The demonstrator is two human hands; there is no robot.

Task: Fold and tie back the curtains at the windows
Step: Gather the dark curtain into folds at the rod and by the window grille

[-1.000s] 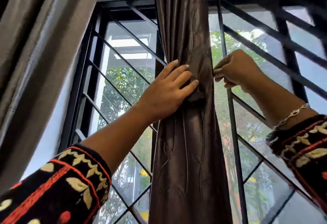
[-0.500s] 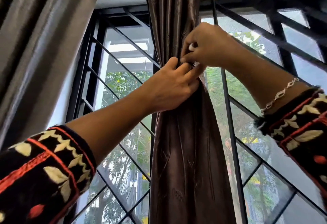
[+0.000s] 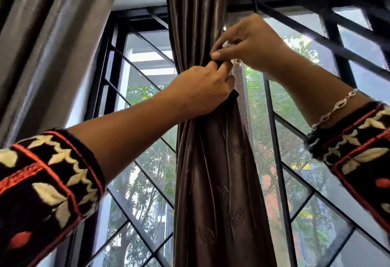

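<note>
Your left hand [image 3: 200, 91] curls round the gathered brown satin curtain [image 3: 215, 172], centre, near the black diamond-barred window grille [image 3: 276, 161]. Your right hand [image 3: 247, 43], touching it from above, pinches the fabric at the same cinched waist.

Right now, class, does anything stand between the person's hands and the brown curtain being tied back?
Nothing visible does. The left hand grips the gathered brown curtain, and the right hand pinches its fabric just above. The window grille lies behind the curtain.

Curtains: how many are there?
2. A brown curtain hangs bunched in the middle; a grey curtain hangs at the left edge. More may be outside the picture.
</note>
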